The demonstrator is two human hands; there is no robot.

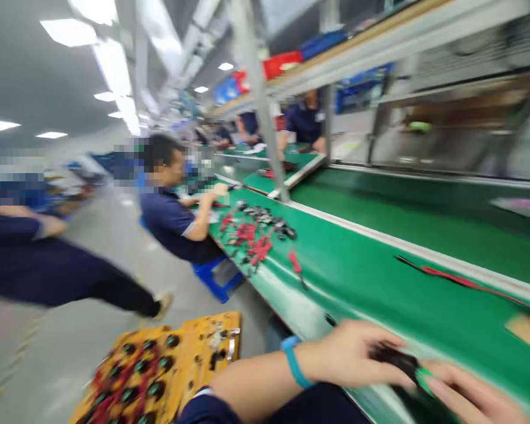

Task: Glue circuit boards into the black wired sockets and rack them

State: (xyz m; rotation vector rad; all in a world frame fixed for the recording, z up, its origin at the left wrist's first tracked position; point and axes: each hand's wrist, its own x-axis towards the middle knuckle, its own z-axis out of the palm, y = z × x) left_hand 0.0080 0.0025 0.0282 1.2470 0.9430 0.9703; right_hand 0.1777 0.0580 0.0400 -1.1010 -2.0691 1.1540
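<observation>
My left hand (357,356), with a blue band at the wrist, is closed around a dark, elongated object (397,360) over the near edge of the bench. At this object's right end is a bright green piece (424,381). My right hand (472,393) has its fingers closed at that green end, so both hands meet on the same object. Motion blur hides its exact kind. A small black piece (330,320) lies on the bench just beyond my left wrist.
Red and black parts (251,235) lie heaped on the green bench (344,259), with one red part (295,263) apart. A red-black cable (459,278) lies at right. A yellow fixture board (189,347) is left of me. A co-worker (168,206) sits ahead; another person (62,253) is at left.
</observation>
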